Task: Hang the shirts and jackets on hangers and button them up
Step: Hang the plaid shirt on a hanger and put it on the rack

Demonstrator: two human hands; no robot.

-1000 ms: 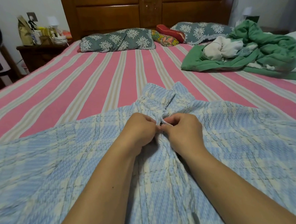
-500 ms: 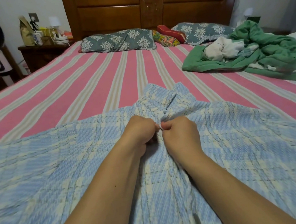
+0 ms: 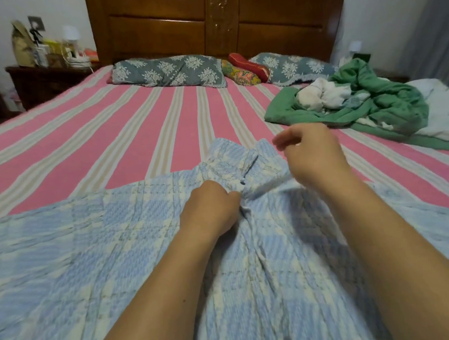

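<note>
one button near the collar looks fastened; left hand pinches the shirt placket, right hand hovers loosely curled, empty. next: button below.

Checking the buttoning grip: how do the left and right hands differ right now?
The left hand pinches the blue plaid shirt at its front placket; the right hand holds nothing. The left rests low on the fabric; the right is lifted above the collar with loosely curled fingers. Both are bare.

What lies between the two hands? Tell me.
In the head view, the blue plaid shirt's collar, with a small dark button, lies between left hand and right hand.
</note>
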